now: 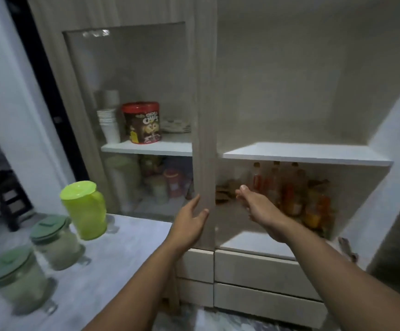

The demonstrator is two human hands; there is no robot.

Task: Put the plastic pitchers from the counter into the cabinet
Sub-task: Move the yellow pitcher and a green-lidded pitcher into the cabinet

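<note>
Three plastic pitchers stand on the pale counter (127, 247) at the left: a bright lime-green one (85, 210) nearest the cabinet, then a clear one with a dark green lid (55, 242), then another like it (15, 280) at the near left. My left hand (190, 223) grips the edge of the cabinet's glass door (205, 139), which stands open edge-on. My right hand (256, 204) reaches into the lower right compartment with fingers apart and nothing in it. The white upper shelf (306, 152) on the right is bare.
Behind the glass sit stacked white cups (109, 125), a red-lidded chocolate tin (142, 123) and plates; below them more containers. Bottles (292, 189) fill the lower right compartment. Drawers (261, 275) lie under the cabinet. A dark stand (5, 199) is at far left.
</note>
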